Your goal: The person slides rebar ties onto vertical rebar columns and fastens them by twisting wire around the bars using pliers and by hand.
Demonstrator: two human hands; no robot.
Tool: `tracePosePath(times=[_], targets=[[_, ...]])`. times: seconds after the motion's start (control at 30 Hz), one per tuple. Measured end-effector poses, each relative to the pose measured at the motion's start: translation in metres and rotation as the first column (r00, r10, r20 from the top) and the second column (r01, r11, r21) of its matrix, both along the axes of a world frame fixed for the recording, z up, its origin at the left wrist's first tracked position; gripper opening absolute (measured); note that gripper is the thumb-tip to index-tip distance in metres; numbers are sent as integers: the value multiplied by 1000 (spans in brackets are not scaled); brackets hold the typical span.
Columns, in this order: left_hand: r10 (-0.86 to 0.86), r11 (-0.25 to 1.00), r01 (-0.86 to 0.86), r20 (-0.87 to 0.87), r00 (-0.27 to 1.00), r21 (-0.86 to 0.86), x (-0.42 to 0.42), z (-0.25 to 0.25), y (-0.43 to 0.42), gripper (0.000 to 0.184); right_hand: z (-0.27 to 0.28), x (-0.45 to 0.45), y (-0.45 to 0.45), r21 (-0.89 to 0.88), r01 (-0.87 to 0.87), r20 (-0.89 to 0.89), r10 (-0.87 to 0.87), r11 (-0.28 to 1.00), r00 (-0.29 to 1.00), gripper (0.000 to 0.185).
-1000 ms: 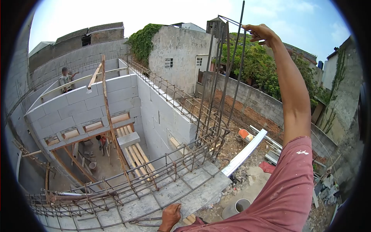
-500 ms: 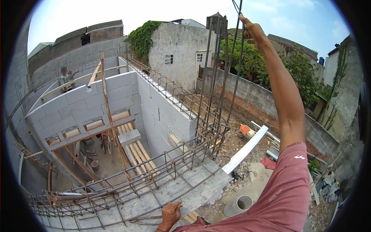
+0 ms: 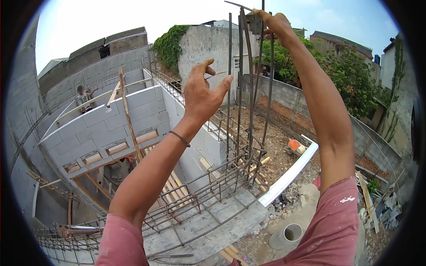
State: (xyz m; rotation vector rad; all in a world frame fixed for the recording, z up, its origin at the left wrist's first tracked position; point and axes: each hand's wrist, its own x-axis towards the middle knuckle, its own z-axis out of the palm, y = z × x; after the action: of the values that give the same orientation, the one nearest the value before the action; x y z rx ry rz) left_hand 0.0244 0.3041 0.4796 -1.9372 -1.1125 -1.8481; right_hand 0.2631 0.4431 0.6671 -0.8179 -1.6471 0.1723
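Raised in the middle of the view, my left hand [image 3: 203, 91] has its fingers and thumb apart, with a thin wire-like piece showing near the fingertips; whether it touches them I cannot tell. My right hand [image 3: 277, 27] is up at the top of the upright steel bars [image 3: 250, 80], its fingers bent round a thin dark rod or stirrup [image 3: 237, 5] that points left. The bars rise from a horizontal rebar cage [image 3: 208, 188] over a concrete ledge [image 3: 195, 228]. Part of the right hand's grip is hidden behind its own fingers and a bar.
Grey block walls [image 3: 128, 111] enclose a deep opening on the left, with a wooden post [image 3: 125, 106]. A person [image 3: 83, 98] stands behind the far wall. Below right are a white channel [image 3: 290, 175], a concrete pipe [image 3: 292, 232], an orange wheelbarrow-like object [image 3: 295, 145] and rubble.
My left hand has risen from the ledge to the middle and opened. My right hand has shifted left, with the thin rod now lying across the bar tops. The view has turned slightly.
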Motion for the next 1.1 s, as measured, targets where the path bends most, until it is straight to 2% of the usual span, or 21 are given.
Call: tracePosePath(times=[0.03, 0.1, 0.2, 0.23, 0.27, 0.33, 0.37, 0.4, 0.47, 0.53, 0.6, 0.67, 0.73, 0.77, 0.87, 1.0, 1.1], targets=[[133, 988, -125, -94, 987, 88, 11, 20, 29, 82, 1, -2, -2, 13, -1, 10, 1, 1000, 1000, 83], [149, 988, -151, -50, 987, -29, 40, 54, 60, 111, -2, -4, -6, -83, -57, -76, 50, 995, 996, 85], [235, 972, -235, -11, 972, -27, 82, 78, 91, 115, 6, -7, -13, -140, -45, -31, 41, 989, 999, 93], [238, 971, -239, 10, 971, 19, 95, 79, 95, 101, 7, -9, -18, -143, -95, -81, 84, 985, 993, 99], [232, 972, -232, 25, 973, 25, 105, 78, 103, 101, 5, -11, -22, -135, -86, -67, 78, 987, 995, 99], [282, 944, -298, 118, 952, 145, 120, 76, 125, 84, 2, -16, -36, -101, -98, -228, 73, 990, 971, 90], [298, 919, -328, 156, 942, 221, 125, 74, 133, 73, 5, -16, -27, -84, -43, -184, 27, 996, 983, 98], [292, 921, -324, 166, 942, 218, 128, 76, 137, 73, 11, -15, -19, -83, -36, -173, 21, 996, 985, 98], [403, 851, -439, 178, 898, 288, 130, 77, 146, 79, 21, -16, -4, -43, 131, -3, -131, 990, 991, 90], [367, 863, -409, 190, 911, 296, 131, 78, 147, 85, 23, -26, -4, -14, 185, -23, -185, 983, 983, 71], [368, 869, -408, 185, 911, 281, 130, 78, 148, 86, 26, -34, -7, 15, 242, 12, -242, 970, 970, 71], [357, 868, -402, 198, 913, 291, 128, 78, 149, 87, 33, -43, -9, -12, 309, 101, -306, 951, 947, 75], [346, 867, -392, 194, 918, 309, 126, 78, 150, 87, 37, -45, -8, -19, 282, 124, -278, 959, 953, 77], [343, 868, -389, 193, 919, 310, 127, 79, 150, 88, 42, -40, -12, -64, 259, 205, -241, 964, 949, 79], [338, 872, -382, 188, 922, 306, 126, 79, 150, 90, 46, -32, -12, -51, 305, 270, -280, 951, 921, 86], [343, 852, -386, 181, 922, 353, 125, 77, 149, 92, 40, -31, -29, -76, 313, 282, -281, 947, 917, 90], [343, 875, -377, 162, 925, 302, 125, 78, 147, 92, 39, -33, -34, -92, 284, 274, -250, 955, 929, 97]])
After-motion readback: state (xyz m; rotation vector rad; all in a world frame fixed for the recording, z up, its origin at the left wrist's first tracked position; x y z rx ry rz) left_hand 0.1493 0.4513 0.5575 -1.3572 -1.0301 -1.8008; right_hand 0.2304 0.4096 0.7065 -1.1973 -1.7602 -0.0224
